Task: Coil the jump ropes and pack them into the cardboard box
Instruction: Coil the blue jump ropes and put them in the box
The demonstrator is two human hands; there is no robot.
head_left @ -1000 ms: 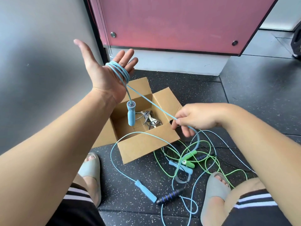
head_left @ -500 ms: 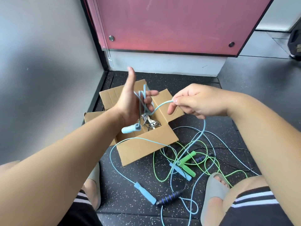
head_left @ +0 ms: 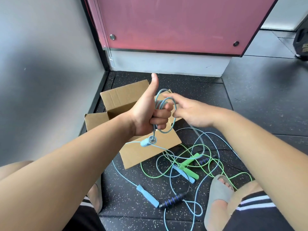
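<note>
Blue jump rope (head_left: pixel 160 103) coils clenched in my left hand (head_left: pixel 146 114), thumb up; right hand (head_left: pixel 190 112) beside them, its grip too blurred to tell.

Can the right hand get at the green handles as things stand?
Probably yes: the green handles lie on the floor below the right hand, with only thin cords across them. That hand is busy with the light blue rope, though.

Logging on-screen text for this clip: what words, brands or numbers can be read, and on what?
Gold lettering on the dark object at the right edge: cut off by the frame and too blurred to read.
No print shows on the cardboard box.
No readable marks on the blue handle or the other handles.
</note>
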